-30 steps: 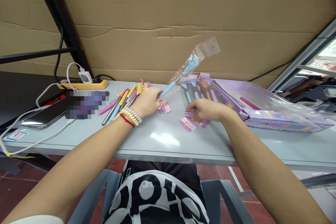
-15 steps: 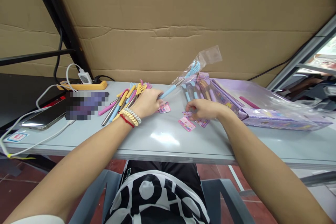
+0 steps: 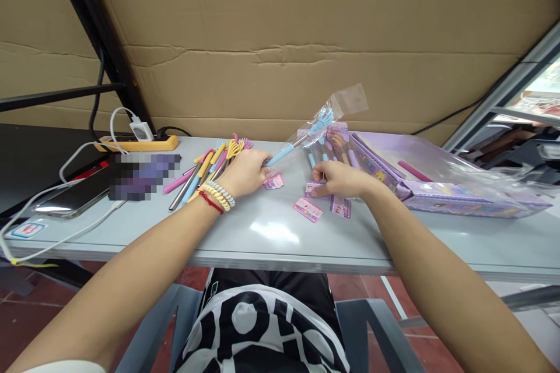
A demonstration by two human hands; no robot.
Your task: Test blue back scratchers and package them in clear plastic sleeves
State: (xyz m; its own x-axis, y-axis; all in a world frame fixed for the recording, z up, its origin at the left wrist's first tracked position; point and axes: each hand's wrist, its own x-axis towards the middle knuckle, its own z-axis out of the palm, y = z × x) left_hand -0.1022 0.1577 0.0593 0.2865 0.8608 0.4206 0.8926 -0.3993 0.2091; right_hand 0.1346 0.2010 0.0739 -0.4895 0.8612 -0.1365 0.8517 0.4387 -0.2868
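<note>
My left hand point(image 3: 245, 171) is closed on the handle of a blue hand-shaped back scratcher point(image 3: 301, 137) sheathed in a clear plastic bag, its head tilted up toward the right. My right hand point(image 3: 340, 178) rests on the grey table point(image 3: 271, 233) with thumb and fingers pinched on a small pink-purple card point(image 3: 313, 189). Two more cards point(image 3: 307, 210) lie loose just in front of that hand, and another card stack point(image 3: 273, 182) sits beside my left hand.
A pile of unbagged coloured scratchers point(image 3: 205, 166) lies left of my left hand. Bagged ones point(image 3: 330, 143) and a purple box point(image 3: 437, 195) with plastic sit right. A phone point(image 3: 72, 195), white cables and a yellow power strip point(image 3: 140, 141) occupy the left. Cardboard wall behind.
The bagged scratcher's head has dropped lower and swung toward the right. My right hand shifted slightly away from me and pinched one card, leaving two cards uncovered.
</note>
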